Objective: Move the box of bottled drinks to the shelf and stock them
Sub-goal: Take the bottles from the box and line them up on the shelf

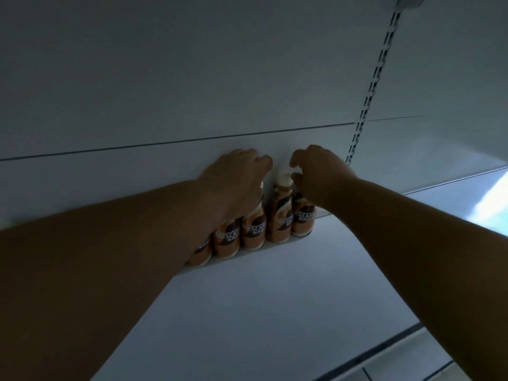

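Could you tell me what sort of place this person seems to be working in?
Most likely a shop aisle. A white metal shelf carries a row of identical Nescafé bottles against the back panel, and a slotted upright of the retail-racking kind runs up the right side.

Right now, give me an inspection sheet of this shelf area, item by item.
Surface: white shelf, bare at the front.
Job's things: five orange bottles upright in a row against the back panel; box not in view.
Clutter: nothing seen.
Hands: left hand over the left bottles' tops; right hand curled at the right bottles' caps, grip unclear.
Cables: nothing seen.
Surroundings: slotted upright at right; floor below.
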`<action>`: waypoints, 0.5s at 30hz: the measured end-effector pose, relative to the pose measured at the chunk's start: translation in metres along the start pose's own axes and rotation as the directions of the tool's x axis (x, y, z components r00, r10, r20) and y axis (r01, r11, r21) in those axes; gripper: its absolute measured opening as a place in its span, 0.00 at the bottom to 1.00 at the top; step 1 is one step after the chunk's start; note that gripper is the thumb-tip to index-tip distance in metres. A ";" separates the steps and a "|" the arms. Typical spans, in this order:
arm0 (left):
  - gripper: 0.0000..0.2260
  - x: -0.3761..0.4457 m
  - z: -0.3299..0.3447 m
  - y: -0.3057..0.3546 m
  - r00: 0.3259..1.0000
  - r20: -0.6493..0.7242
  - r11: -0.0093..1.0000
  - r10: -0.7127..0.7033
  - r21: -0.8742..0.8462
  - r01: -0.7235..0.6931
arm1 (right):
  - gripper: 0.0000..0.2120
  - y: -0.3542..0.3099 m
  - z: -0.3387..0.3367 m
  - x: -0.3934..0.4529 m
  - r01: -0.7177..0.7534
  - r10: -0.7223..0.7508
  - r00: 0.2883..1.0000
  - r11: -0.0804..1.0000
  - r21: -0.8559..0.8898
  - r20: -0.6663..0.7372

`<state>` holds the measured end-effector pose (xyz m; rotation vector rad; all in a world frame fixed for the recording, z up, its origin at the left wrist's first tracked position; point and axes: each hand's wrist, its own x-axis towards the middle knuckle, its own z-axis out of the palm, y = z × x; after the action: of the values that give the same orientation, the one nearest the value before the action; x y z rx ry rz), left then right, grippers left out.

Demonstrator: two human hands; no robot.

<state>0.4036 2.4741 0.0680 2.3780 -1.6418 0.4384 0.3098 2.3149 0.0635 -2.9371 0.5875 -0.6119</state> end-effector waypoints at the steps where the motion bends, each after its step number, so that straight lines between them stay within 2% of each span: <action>1: 0.16 0.007 0.003 0.006 1.000 0.002 1.000 0.011 -0.007 -0.011 | 0.13 0.008 0.002 0.001 -0.025 0.025 1.000 1.000 -0.012 0.016; 4: 0.17 0.028 0.014 0.021 1.000 -0.008 1.000 0.006 0.017 -0.006 | 0.16 0.025 0.009 0.003 -0.045 0.047 0.997 0.998 -0.034 0.068; 9: 0.14 0.053 0.029 0.036 0.998 0.037 0.997 -0.045 0.058 0.042 | 0.18 0.038 0.014 0.010 -0.031 0.026 0.995 0.998 0.051 0.092; 11: 0.11 0.058 0.029 0.037 0.998 0.042 0.998 -0.053 0.046 0.051 | 0.17 0.041 0.016 0.013 -0.028 0.018 0.993 0.996 0.081 0.118; 15: 0.13 0.062 0.025 0.036 0.996 0.077 0.997 -0.049 0.069 0.044 | 0.14 0.046 0.015 0.017 0.013 -0.029 0.991 0.992 0.125 0.130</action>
<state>0.3935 2.3985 0.0678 2.5080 -1.6250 0.4024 0.3139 2.2661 0.0484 -2.8429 0.4871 -0.4349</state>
